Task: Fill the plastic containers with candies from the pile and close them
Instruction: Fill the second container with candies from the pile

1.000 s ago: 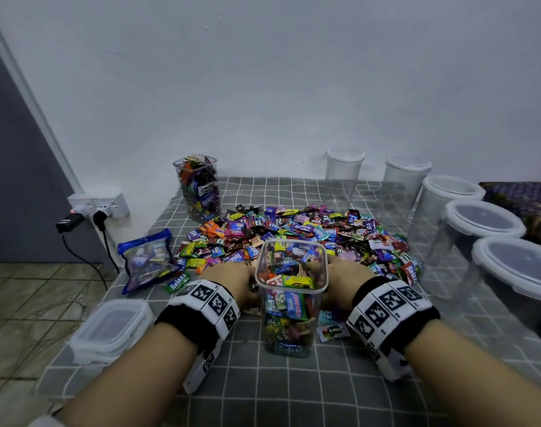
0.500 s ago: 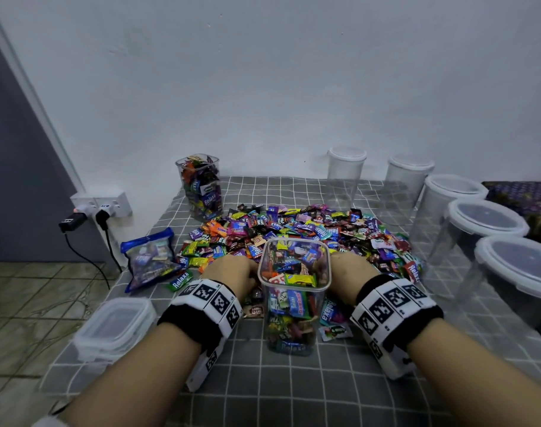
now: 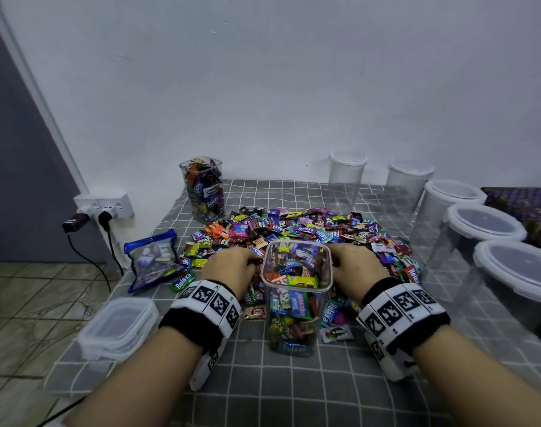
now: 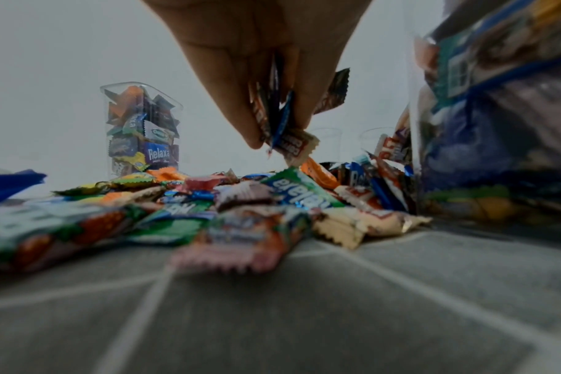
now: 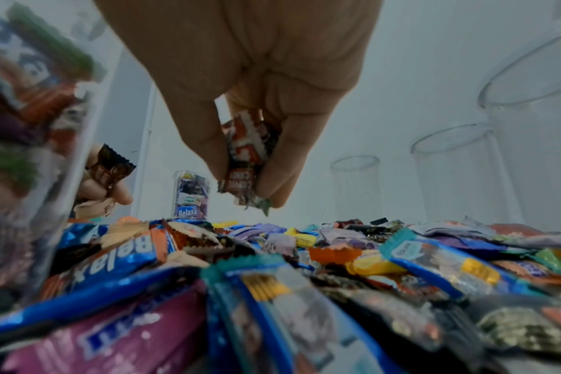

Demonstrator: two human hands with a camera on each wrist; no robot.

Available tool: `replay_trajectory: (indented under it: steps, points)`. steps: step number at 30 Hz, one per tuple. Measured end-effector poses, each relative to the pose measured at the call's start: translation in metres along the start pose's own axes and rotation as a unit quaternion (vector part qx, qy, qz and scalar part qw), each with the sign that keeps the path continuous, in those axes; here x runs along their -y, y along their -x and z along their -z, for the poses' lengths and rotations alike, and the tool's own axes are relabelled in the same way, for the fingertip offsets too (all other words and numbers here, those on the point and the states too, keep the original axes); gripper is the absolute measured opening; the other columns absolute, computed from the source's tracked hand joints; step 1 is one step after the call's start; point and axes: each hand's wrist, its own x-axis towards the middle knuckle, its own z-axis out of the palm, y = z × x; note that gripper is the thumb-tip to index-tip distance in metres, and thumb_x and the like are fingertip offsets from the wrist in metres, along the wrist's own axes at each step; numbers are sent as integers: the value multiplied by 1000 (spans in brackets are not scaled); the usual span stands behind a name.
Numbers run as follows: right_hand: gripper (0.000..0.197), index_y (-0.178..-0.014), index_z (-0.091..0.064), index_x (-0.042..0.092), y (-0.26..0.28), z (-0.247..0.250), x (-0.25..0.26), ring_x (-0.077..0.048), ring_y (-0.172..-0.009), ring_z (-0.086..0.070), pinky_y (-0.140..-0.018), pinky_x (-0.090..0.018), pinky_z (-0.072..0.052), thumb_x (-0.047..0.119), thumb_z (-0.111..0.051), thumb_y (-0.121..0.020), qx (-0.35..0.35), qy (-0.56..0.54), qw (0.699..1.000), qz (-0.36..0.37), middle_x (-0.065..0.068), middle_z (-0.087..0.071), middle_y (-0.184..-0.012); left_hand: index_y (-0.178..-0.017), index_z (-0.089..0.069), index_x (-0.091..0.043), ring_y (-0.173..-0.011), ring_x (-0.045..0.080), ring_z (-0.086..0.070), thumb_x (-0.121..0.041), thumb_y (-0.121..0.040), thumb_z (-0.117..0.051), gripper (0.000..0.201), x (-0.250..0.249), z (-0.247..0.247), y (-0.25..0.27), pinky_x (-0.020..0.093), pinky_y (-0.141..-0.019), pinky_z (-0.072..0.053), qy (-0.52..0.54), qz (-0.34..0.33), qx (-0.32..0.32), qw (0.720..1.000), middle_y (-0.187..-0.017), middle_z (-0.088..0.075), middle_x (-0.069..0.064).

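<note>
While both hands work at its near edge, the checked grey cloth carries everything. Candy pile spreads across the middle. Five lidded empty tubs line the right side and back. Open square container stands upright at the pile's near edge, between the hands, packed with candies up to the rim, no lid on it. Second filled container at back left, beside the pile, also unlidded. Flat lidded box at front left, blue candy bag behind it. Left hand just left of the open container, fingers pinched tight on several wrapped candies, raised just clear of the pile. Right hand just right of it, fingers closed on a red-and-white wrapped candy above the pile
</note>
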Motion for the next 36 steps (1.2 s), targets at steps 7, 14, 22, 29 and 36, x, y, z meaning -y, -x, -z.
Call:
replay_trajectory:
  steps: [7,14,22,29,36]
  points:
    - [26,-114,-63,13,10,11,-1,-23,-100,-58,-82,-29,-42,23,-59,-90,-100,-58,993,22,-5,-65,-109,-104,-71,-24,-91,24,-64,-29,-93,-52,22,3,-1,-1,35,-79,-52,34,-6,-40,999,-97,-72,2]
    - [27,-110,-67,6,20,25,6,-24,-94,-60,-76,-18,-35,10,-68,-83,-211,-150,964,63,-9,-68,-103,-102,-71,-24,-89,22,-63,-29,-92,-52,22,5,-2,-3,35,-79,-52,52,-5,-42,998,-95,-71,0]
    - [24,-105,-69,11,35,53,36,-7,-84,-58,-77,-17,-45,12,-67,-82,-258,-210,929,165,3,-67,-92,-106,-70,-24,-93,23,-63,-29,-93,-51,23,5,-2,-4,33,-80,-51,55,-9,-41,998,-100,-71,1]
    - [30,-103,-68,10,46,45,51,-6,-93,-56,-85,-18,-43,19,-56,-77,-233,-179,926,237,1,-68,-100,-105,-71,-22,-93,22,-62,-27,-92,-54,22,6,-2,-4,32,-81,-50,76,-15,-43,996,-99,-71,1]
    - [33,-95,-73,14,53,39,53,-11,-93,-65,-83,-26,-52,33,-51,-79,-213,-145,933,251,4,-70,-100,-108,-70,-21,-95,22,-61,-28,-93,-54,23,6,-3,-4,31,-81,-49,73,-17,-45,996,-102,-70,1]
